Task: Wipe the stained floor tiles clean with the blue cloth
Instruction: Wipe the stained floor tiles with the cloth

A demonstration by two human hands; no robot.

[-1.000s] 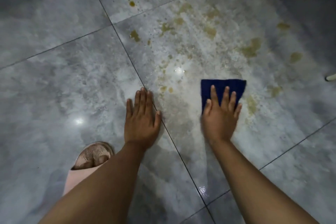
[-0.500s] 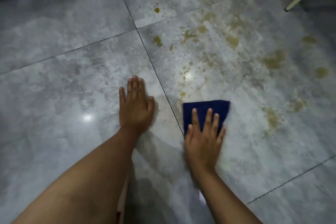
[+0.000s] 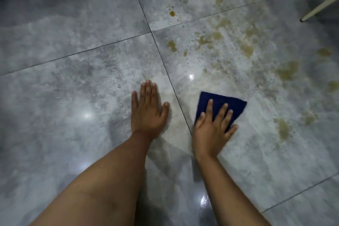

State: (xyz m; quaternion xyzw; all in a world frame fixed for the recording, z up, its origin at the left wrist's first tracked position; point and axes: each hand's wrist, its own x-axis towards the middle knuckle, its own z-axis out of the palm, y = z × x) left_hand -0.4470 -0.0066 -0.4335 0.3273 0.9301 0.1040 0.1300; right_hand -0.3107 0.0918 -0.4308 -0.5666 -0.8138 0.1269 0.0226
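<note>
A folded dark blue cloth (image 3: 219, 103) lies flat on the grey marbled floor tile (image 3: 238, 161), just right of a grout line. My right hand (image 3: 212, 130) presses down on it, fingers spread over its near half. My left hand (image 3: 148, 112) rests flat on the neighbouring tile (image 3: 64, 115) to the left, palm down, fingers together, holding nothing. Brownish-yellow stains (image 3: 286, 71) are scattered over the tile beyond and to the right of the cloth, with one larger patch (image 3: 283, 128) at the right. The floor around the cloth looks wet and smeared.
A pale chair or table leg (image 3: 319, 8) stands at the upper right. Dark grout lines (image 3: 176, 95) cross the floor. Small stain spots (image 3: 172, 13) lie on the far tile. A dark object edge shows at the top left.
My right hand has slid the cloth leftward toward the grout line, then slightly forward and turned it. The view has shifted; the sandalled foot has left the frame. My left hand stays planted.
</note>
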